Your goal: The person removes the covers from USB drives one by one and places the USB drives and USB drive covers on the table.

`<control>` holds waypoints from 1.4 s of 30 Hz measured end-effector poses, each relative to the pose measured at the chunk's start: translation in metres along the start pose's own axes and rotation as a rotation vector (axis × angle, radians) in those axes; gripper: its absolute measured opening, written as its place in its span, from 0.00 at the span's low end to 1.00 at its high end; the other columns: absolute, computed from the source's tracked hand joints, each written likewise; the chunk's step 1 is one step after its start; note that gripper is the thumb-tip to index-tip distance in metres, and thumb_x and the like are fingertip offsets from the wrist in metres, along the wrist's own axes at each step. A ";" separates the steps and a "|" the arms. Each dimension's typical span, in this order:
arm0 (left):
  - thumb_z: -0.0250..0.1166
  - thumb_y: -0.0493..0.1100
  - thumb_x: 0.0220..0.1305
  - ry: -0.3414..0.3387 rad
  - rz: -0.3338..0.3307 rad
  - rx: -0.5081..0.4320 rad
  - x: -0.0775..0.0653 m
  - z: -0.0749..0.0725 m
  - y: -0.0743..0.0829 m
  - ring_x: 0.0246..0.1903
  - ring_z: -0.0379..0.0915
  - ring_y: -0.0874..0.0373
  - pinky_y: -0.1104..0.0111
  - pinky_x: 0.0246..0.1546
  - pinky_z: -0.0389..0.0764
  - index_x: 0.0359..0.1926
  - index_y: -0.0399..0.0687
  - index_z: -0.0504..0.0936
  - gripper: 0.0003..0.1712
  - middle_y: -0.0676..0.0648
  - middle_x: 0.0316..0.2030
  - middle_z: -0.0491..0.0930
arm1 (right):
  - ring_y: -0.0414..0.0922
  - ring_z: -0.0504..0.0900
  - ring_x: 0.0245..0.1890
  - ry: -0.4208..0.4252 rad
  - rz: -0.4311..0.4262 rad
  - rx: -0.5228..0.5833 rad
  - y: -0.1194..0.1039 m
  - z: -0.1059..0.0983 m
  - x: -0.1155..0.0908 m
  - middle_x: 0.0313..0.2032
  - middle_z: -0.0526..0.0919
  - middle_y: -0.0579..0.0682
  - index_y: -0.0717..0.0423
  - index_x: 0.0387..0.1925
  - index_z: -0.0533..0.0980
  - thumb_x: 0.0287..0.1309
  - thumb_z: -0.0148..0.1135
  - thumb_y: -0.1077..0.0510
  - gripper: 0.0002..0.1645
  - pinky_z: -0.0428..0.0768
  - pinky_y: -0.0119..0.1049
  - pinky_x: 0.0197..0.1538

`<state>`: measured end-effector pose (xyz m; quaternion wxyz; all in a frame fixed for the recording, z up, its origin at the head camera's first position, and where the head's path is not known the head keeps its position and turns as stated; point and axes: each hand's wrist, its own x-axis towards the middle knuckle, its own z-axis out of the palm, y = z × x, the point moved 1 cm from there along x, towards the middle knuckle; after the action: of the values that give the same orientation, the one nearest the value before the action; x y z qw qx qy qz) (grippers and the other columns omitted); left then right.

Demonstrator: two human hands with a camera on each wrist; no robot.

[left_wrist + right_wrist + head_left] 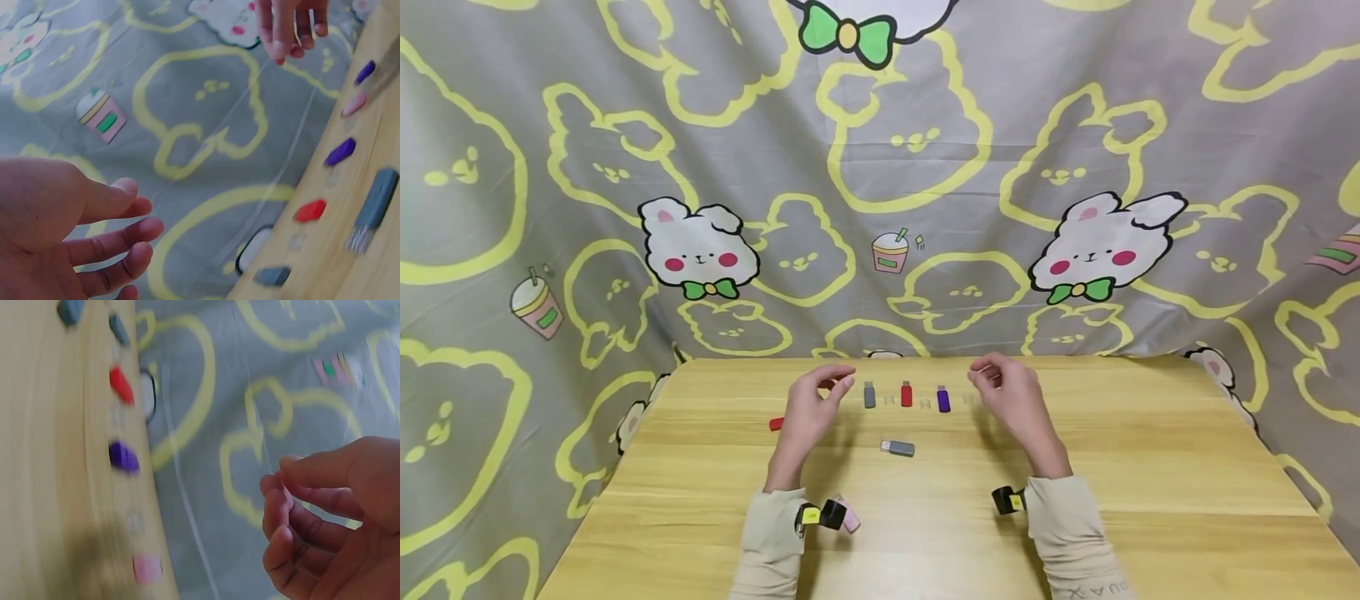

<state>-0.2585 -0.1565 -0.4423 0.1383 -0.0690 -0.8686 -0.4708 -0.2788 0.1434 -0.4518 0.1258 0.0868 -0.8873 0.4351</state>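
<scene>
My left hand [812,404] hovers above the table left of the row, fingers loosely bent, nothing visible in them. On the right, my other hand [1011,400] is raised too; its thumb and forefinger tips come together [312,512], with no object visible there. Between the hands, along the far edge, stand a grey USB flash drive [869,395], a red flash drive [906,394] and a purple flash drive [943,399]. Small clear pieces [925,404] lie between them. A pink flash drive [354,104] and another purple flash drive [365,72] continue the row, hidden in the head view.
Nearer me lies a grey flash drive [898,448], its metal plug pointing left. Another red flash drive [777,424] is partly behind my left hand. A pink flash drive [848,514] lies beside my left wrist camera. A patterned grey curtain [865,308] hangs behind the wooden table [1150,467].
</scene>
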 end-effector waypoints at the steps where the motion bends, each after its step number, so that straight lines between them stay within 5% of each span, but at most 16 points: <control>1: 0.67 0.38 0.70 0.006 -0.012 0.005 -0.002 -0.003 -0.002 0.42 0.78 0.51 0.65 0.38 0.76 0.50 0.43 0.88 0.10 0.46 0.45 0.87 | 0.48 0.85 0.33 -0.020 -0.011 0.009 -0.006 0.005 -0.001 0.33 0.87 0.52 0.61 0.40 0.84 0.67 0.66 0.62 0.05 0.82 0.43 0.40; 8: 0.66 0.40 0.72 0.057 -0.062 0.018 -0.009 -0.022 -0.018 0.43 0.78 0.51 0.67 0.36 0.75 0.51 0.44 0.88 0.10 0.46 0.44 0.87 | 0.41 0.81 0.31 -0.175 -0.086 -0.012 -0.040 0.053 -0.002 0.30 0.84 0.45 0.59 0.39 0.84 0.63 0.69 0.63 0.04 0.81 0.37 0.37; 16: 0.66 0.40 0.73 0.086 -0.074 0.003 -0.010 -0.037 -0.024 0.43 0.79 0.51 0.67 0.37 0.75 0.51 0.45 0.88 0.10 0.45 0.44 0.87 | 0.43 0.77 0.28 -0.286 -0.117 -0.236 -0.060 0.112 0.018 0.30 0.83 0.47 0.58 0.35 0.84 0.60 0.72 0.60 0.05 0.77 0.39 0.31; 20: 0.66 0.40 0.73 0.100 -0.083 -0.003 -0.011 -0.042 -0.027 0.43 0.79 0.51 0.68 0.36 0.75 0.51 0.44 0.88 0.10 0.45 0.44 0.87 | 0.39 0.60 0.19 -0.310 -0.095 -0.343 -0.065 0.135 0.028 0.17 0.66 0.42 0.54 0.15 0.71 0.60 0.70 0.61 0.21 0.61 0.35 0.22; 23: 0.65 0.39 0.73 0.125 -0.089 0.015 -0.011 -0.047 -0.030 0.42 0.79 0.51 0.70 0.32 0.75 0.50 0.44 0.88 0.10 0.45 0.43 0.87 | 0.42 0.53 0.18 -0.297 -0.107 -0.399 -0.070 0.148 0.036 0.15 0.51 0.43 0.50 0.11 0.56 0.58 0.68 0.63 0.32 0.58 0.38 0.22; 30: 0.65 0.38 0.72 0.171 -0.117 0.060 -0.012 -0.061 -0.038 0.41 0.80 0.49 0.65 0.36 0.75 0.49 0.43 0.88 0.09 0.44 0.41 0.87 | 0.49 0.74 0.21 -0.347 -0.103 -0.551 -0.075 0.172 0.046 0.15 0.68 0.45 0.49 0.12 0.64 0.56 0.70 0.63 0.26 0.78 0.53 0.37; 34: 0.66 0.38 0.72 0.183 -0.120 0.058 -0.011 -0.066 -0.040 0.43 0.80 0.49 0.62 0.38 0.74 0.49 0.43 0.88 0.09 0.44 0.41 0.87 | 0.49 0.79 0.23 -0.373 -0.112 -0.534 -0.079 0.177 0.049 0.18 0.74 0.45 0.50 0.15 0.70 0.57 0.69 0.65 0.20 0.80 0.50 0.33; 38: 0.66 0.38 0.72 0.172 -0.096 0.050 -0.009 -0.067 -0.041 0.42 0.80 0.49 0.62 0.38 0.74 0.49 0.41 0.88 0.09 0.44 0.41 0.87 | 0.44 0.70 0.19 -0.390 -0.123 -0.436 -0.084 0.179 0.047 0.16 0.69 0.44 0.51 0.15 0.67 0.59 0.66 0.68 0.22 0.72 0.41 0.23; 42: 0.66 0.38 0.72 0.152 -0.081 0.047 -0.008 -0.068 -0.042 0.42 0.80 0.49 0.64 0.38 0.75 0.49 0.41 0.88 0.10 0.44 0.43 0.88 | 0.41 0.65 0.20 -0.379 -0.149 -0.285 -0.094 0.172 0.040 0.18 0.70 0.43 0.52 0.18 0.72 0.59 0.65 0.69 0.18 0.66 0.36 0.25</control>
<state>-0.2493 -0.2361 -0.4429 0.1863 0.0054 -0.8684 -0.4596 -0.3180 -0.0514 -0.4706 -0.0001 0.2135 -0.9386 0.2711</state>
